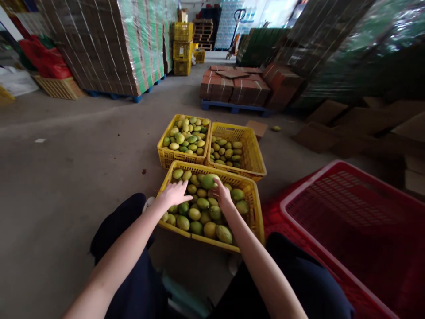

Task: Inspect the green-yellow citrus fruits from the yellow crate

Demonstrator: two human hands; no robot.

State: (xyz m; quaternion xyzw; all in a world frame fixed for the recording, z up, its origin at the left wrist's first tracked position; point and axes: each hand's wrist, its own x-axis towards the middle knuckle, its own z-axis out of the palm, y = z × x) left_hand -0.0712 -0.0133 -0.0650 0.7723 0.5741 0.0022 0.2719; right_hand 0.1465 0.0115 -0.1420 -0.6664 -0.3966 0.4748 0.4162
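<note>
A yellow plastic crate [260,212] stands in front of me between my knees, filled with green and yellow lemons [194,214]. My right hand [222,193] is closed on a green lemon [209,180], held just above the others near the far side of this crate. My left hand [174,195] hovers over the left part of the same crate, fingers apart, with nothing visible in it. Whether its fingertips touch the fruit beneath, I cannot tell.
Behind touch two more yellow crates: one heaped with lemons [184,135], one partly filled [254,153]. A large red basket [332,221] stands at my right. Flattened cardboard [358,124] and a stray fruit [276,128] lie beyond. A pallet of boxes [232,88] stands farther back.
</note>
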